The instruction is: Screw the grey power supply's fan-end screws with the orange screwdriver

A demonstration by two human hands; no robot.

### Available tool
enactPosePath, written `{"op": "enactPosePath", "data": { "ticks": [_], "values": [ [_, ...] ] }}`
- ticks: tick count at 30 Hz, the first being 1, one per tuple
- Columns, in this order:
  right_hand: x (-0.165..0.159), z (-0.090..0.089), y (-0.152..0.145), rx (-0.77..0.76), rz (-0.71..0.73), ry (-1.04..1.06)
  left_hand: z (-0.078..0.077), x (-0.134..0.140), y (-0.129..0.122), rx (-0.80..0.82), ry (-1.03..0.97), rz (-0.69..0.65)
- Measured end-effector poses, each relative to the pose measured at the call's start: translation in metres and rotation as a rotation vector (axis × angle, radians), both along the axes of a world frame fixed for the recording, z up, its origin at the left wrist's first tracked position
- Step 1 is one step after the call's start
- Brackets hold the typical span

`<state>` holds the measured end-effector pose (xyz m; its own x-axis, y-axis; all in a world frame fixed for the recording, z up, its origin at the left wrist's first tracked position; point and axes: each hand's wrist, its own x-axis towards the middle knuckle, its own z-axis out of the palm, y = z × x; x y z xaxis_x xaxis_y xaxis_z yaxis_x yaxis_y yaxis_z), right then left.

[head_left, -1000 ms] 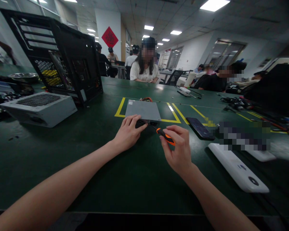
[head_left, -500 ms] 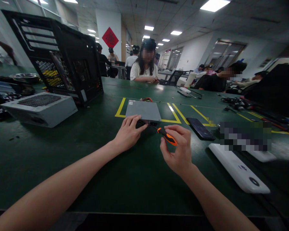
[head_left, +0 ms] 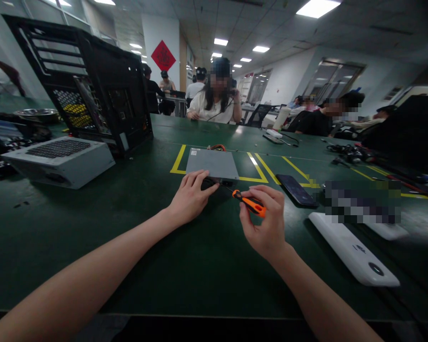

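Note:
A flat grey computer power supply (head_left: 212, 163) lies on the green table inside yellow tape marks, coloured wires showing at its far side. At its near left corner my left hand (head_left: 190, 197) grips it, fingertips on the top edge and thumb at the near face. My right hand (head_left: 266, 213) is closed on an orange and black screwdriver (head_left: 253, 204), pinching the handle between thumb and fingers. The thin shaft points left to the near face of the power supply, beside my left thumb. Its tip is too small to make out.
A second power supply (head_left: 62, 161) stands at the left before a black computer case (head_left: 92, 90). To the right lie a phone (head_left: 296, 190) and a white device (head_left: 353, 249). Cables (head_left: 349, 154) are heaped farther back. A person (head_left: 216, 102) sits across the table.
The screwdriver's handle has turned in my right fingers, and that hand has shifted slightly right. My left hand and the power supply stay put. The person opposite has raised a hand.

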<state>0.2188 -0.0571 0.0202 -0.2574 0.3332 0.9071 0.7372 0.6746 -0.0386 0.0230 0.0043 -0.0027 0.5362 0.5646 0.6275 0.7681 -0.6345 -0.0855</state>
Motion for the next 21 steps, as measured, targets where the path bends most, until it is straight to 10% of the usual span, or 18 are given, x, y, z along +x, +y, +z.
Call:
{"op": "enactPosePath", "data": {
  "ticks": [21],
  "values": [
    [0.0000,-0.0030,0.0017,-0.031,0.054,-0.012,-0.0016,-0.0002,0.0008,0.027,0.035,0.026]
  ]
}}
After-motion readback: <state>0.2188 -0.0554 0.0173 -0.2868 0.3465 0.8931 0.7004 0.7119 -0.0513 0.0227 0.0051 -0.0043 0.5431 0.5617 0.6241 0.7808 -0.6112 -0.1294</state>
